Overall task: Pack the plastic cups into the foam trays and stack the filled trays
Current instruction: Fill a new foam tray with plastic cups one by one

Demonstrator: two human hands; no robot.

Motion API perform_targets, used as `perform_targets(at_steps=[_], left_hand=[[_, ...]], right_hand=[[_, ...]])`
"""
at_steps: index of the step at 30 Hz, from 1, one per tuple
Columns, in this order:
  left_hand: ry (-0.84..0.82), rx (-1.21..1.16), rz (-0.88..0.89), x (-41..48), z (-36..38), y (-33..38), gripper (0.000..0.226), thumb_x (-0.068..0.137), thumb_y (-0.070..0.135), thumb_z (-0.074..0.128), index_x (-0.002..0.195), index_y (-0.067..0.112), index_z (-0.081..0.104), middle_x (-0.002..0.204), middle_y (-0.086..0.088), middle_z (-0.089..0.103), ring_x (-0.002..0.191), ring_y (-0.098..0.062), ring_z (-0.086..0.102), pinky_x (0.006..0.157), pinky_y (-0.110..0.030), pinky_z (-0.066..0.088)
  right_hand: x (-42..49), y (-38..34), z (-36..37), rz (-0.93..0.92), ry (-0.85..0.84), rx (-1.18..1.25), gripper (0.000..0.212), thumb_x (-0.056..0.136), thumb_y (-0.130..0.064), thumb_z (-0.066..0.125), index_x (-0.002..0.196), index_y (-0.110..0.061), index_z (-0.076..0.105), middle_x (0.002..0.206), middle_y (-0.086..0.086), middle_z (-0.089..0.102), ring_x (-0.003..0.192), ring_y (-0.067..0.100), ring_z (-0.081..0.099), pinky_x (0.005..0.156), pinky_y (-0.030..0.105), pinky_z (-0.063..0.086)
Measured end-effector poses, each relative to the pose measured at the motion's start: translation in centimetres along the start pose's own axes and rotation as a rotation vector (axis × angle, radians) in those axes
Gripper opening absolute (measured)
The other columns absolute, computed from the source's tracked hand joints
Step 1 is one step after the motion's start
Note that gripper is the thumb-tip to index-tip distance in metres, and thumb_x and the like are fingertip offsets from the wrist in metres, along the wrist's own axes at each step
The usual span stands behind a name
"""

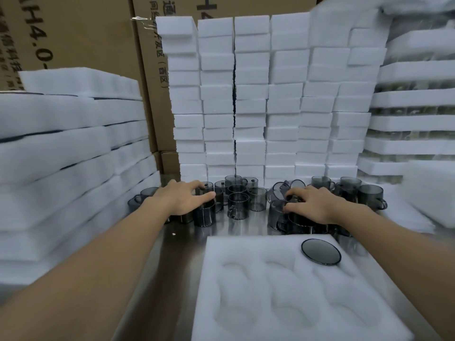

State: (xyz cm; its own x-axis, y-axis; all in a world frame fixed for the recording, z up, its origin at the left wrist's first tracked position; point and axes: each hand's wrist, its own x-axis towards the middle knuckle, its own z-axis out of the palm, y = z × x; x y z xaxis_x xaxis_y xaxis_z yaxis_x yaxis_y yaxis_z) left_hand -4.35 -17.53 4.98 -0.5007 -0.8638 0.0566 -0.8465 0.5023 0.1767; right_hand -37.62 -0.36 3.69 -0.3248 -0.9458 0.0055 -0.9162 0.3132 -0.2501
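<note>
A white foam tray (283,291) with several round pockets lies in front of me on the steel table. One smoky grey plastic cup (320,251) sits upside down in its far right pocket. Several more grey cups (237,200) with handles stand loose at the back of the table. My left hand (183,196) rests on the cups at the left, fingers curled over a cup (204,215). My right hand (310,204) presses down on a cluster of cups (279,193) at the right, fingers bent around them.
Stacks of empty foam trays (69,148) rise at the left. A wall of foam blocks (266,94) stands behind the cups. Filled trays (413,119) are stacked at the right, with a loose foam piece (428,193) beside them. Cardboard boxes (73,33) stand behind.
</note>
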Motion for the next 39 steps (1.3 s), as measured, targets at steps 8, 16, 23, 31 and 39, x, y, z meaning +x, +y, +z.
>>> perform_targets(at_steps=[8,16,23,31,39], left_hand=[[-0.001,0.049,0.018,-3.5,-0.5,0.7,0.082,0.085,0.099,0.026,0.143,0.046,0.048,0.098,0.005,0.060,0.114,-0.026,0.050,0.095,-0.049,0.050],[0.012,0.102,0.048,-6.1,-1.2,1.6,0.070,0.081,0.102,0.023,0.113,0.046,0.053,0.104,0.016,0.062,0.101,-0.018,0.061,0.093,-0.044,0.052],[0.041,0.160,0.092,-8.1,-1.8,2.3,0.067,0.080,0.102,0.020,0.100,0.048,0.055,0.103,0.016,0.069,0.097,-0.015,0.062,0.088,-0.042,0.050],[-0.053,0.248,0.090,-9.7,-4.1,4.0,0.062,0.089,0.095,0.031,0.118,0.051,0.064,0.134,0.011,0.067,0.120,-0.020,0.061,0.094,-0.042,0.048],[0.393,0.478,0.220,-13.4,-1.8,4.1,0.053,0.100,0.075,0.031,0.129,0.043,0.061,0.107,0.016,0.065,0.105,-0.014,0.062,0.086,-0.037,0.045]], right_hand=[[-2.7,0.1,0.1,-0.039,0.065,0.029,0.060,0.065,-0.089,0.042,0.108,-0.050,0.058,0.114,-0.014,0.057,0.113,0.026,0.053,0.102,0.055,0.047],[-5.2,0.1,-0.3,-0.067,0.052,0.013,0.065,0.064,-0.092,0.039,0.112,-0.051,0.057,0.101,-0.020,0.049,0.113,0.029,0.054,0.103,0.055,0.046],[-8.2,-0.5,-1.0,-0.079,0.014,0.019,0.079,0.061,-0.091,0.037,0.120,-0.043,0.059,0.112,-0.011,0.055,0.116,0.028,0.054,0.105,0.051,0.046],[-10.4,-0.6,-1.5,-0.091,-0.020,-0.058,0.071,0.081,-0.092,0.039,0.126,-0.041,0.058,0.127,-0.005,0.057,0.118,0.025,0.057,0.105,0.046,0.047],[-8.5,-0.7,-3.0,-0.023,0.266,-0.089,0.037,0.094,-0.067,0.048,0.114,-0.038,0.062,0.118,-0.006,0.066,0.108,0.021,0.059,0.097,0.047,0.053]])
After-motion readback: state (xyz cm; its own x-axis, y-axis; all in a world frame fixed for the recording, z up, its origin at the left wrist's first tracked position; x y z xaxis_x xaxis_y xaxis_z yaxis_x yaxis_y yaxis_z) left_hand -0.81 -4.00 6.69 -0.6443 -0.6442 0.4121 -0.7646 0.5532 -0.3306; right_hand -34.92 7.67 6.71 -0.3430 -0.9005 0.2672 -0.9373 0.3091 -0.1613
